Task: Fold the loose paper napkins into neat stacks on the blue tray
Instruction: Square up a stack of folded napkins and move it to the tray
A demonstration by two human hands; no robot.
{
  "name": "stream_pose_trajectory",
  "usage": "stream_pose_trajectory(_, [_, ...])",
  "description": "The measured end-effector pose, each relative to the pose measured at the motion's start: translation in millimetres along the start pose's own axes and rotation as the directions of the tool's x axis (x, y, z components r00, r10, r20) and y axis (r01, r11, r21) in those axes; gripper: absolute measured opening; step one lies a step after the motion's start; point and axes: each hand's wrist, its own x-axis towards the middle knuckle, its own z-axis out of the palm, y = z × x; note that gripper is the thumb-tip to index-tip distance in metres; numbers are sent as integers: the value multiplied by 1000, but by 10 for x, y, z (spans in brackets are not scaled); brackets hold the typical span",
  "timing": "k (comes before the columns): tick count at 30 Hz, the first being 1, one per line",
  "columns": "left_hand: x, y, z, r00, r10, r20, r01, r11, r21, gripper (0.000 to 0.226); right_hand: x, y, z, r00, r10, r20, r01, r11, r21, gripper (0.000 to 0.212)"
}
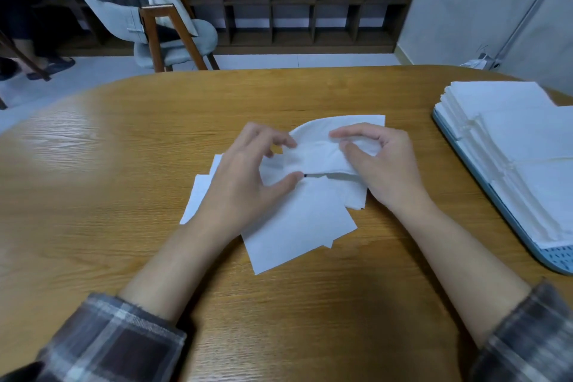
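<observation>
White napkin (316, 155): one, centre.
Left hand (245, 177): pinches its left end.
Right hand (381, 164): pinches its right end.
Loose napkins (297, 226): at least three, underneath.
Blue tray (555, 260): one, right, holding stacks (511, 133).

No text, label, brand, number or sign can be read. The napkin (313, 156) in the middle and the blue tray (555, 259) at the right have plain surfaces.
</observation>
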Motion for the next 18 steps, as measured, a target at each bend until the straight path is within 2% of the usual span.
stream_pose_trajectory(3, [-33, -16, 31, 975, -70, 213, 58, 996, 62, 29, 20, 10, -26, 999, 22, -49, -22, 1000, -9, 26])
stream_pose_trajectory(5, [-50, -21, 43, 954, -112, 278, 93, 992, 80, 34, 9, 4, -10, 999, 23, -44, -24, 1000, -12, 27])
stream_pose_trajectory(13, [-27, 27, 14, 945, -141, 294, 179, 978, -109, 12, -11, -38, -16, 1000, -8, 11, 8, 1000, 0, 21])
stream_pose_trajectory(15, [0, 44, -10, 951, -144, 274, 204, 957, -206, 11, -24, -78, -24, 996, -30, 83, 26, 998, 53, 14])
stream_pose_trajectory(18, [36, 42, -46, 956, -189, 224, 259, 904, -340, 10, -53, -119, -23, 975, -50, 216, 18, 989, 148, 21])
